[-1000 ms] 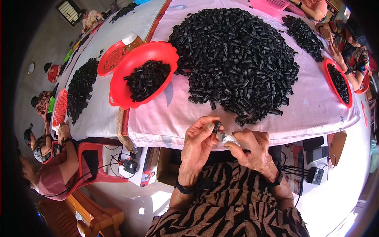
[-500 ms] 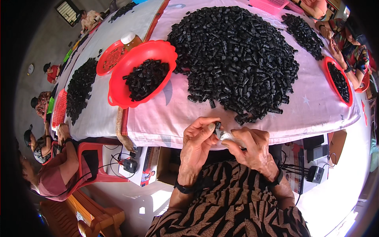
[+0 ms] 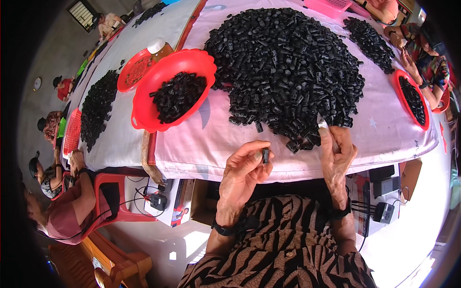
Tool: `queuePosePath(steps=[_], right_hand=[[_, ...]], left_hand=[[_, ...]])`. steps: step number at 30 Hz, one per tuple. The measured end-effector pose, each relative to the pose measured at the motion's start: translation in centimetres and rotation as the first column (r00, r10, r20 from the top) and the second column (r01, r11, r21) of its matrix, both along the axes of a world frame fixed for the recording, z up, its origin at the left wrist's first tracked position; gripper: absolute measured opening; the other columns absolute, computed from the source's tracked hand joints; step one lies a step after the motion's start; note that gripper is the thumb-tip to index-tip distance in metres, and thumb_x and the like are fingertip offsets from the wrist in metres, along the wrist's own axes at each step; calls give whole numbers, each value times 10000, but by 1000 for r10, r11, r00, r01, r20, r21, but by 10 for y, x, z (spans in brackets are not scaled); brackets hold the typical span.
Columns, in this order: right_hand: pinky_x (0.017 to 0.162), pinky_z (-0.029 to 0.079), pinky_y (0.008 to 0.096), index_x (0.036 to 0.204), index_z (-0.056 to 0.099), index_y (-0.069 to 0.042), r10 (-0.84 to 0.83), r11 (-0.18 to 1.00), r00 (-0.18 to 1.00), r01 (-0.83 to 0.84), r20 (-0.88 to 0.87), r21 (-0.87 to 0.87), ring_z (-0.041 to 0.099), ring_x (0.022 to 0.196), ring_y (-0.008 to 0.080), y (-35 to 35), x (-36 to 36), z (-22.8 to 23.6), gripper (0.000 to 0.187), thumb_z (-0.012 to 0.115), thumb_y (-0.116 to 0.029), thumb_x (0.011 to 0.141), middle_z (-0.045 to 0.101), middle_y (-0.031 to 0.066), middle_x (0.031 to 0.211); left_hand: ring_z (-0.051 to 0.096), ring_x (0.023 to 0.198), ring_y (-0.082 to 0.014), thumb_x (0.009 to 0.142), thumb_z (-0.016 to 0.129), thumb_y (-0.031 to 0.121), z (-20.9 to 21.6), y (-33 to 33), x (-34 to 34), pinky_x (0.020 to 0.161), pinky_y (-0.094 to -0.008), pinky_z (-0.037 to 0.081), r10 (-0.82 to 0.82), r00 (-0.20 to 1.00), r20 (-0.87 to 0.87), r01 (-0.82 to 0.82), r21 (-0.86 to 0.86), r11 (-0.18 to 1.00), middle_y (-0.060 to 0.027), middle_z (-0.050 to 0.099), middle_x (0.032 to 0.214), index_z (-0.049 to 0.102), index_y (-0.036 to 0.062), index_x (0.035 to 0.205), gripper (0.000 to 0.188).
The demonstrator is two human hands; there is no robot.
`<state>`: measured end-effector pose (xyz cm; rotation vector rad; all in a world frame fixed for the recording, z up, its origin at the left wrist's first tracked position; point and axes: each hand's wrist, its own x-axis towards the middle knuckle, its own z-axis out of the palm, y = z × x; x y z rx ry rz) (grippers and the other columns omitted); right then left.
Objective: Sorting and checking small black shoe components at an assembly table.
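My left hand (image 3: 241, 172) is closed in a pinch on a small black plastic cylinder (image 3: 265, 156), upright between thumb and fingertips above the table's near edge. Farther right, my right hand (image 3: 338, 152) reaches to the near right edge of a big heap of black cylinders (image 3: 283, 67). Its thumb and fingers close on a small whitish, shiny thing (image 3: 322, 124), whose kind I cannot make out. The tip of that thing meets the heap in the picture; whether it touches a cylinder is hidden. A few loose cylinders lie at the heap's near edge.
Left of the heap, a red scalloped bowl (image 3: 144, 108) holds more black pieces, beside a red plate (image 3: 126, 79) and a white-capped jar (image 3: 161, 48). At right stands a red tray (image 3: 399, 79) of pieces. Other people sit around the table (image 3: 192, 153).
My right hand has moved away from my left, to the right and forward to the heap, carrying the whitish thing. My left hand stays nearly in place with the cylinder.
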<state>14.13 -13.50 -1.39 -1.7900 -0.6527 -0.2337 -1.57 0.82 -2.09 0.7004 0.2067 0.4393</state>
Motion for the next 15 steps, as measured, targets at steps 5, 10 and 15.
queuePosePath(steps=[5, 10, 15], right_hand=[[524, 420, 234, 874, 579, 13, 22, 998, 994, -16, -104, 53, 475, 575, 70, -1, 3, 5, 210, 692, -162, 851, 592, 65, 638], [483, 283, 205, 839, 575, -1, -87, 995, 996, 88, -30, 45, 366, 545, 24, -8, 9, 12, 166, 655, -142, 875, 513, -26, 594], [511, 320, 197, 833, 577, 17, -148, 983, 982, 159, -120, 95, 413, 577, 24, -16, 24, 12, 186, 655, -145, 878, 545, -1, 608]], left_hand=[[592, 659, -135, 896, 591, 69, 5, -4, 1, 525, -212, 446, 74, 995, -67, -72, 36, 997, -118, 657, 908, 618, 8, 1102, 216], [602, 637, -137, 862, 613, 13, 8, -7, 4, 519, -216, 475, 180, 972, -150, -146, 215, 966, -126, 671, 898, 643, 10, 1057, 197], [595, 653, -145, 855, 605, 20, 9, -9, 5, 569, -232, 482, 207, 960, -188, -148, 284, 947, -138, 660, 909, 632, 11, 1105, 252]])
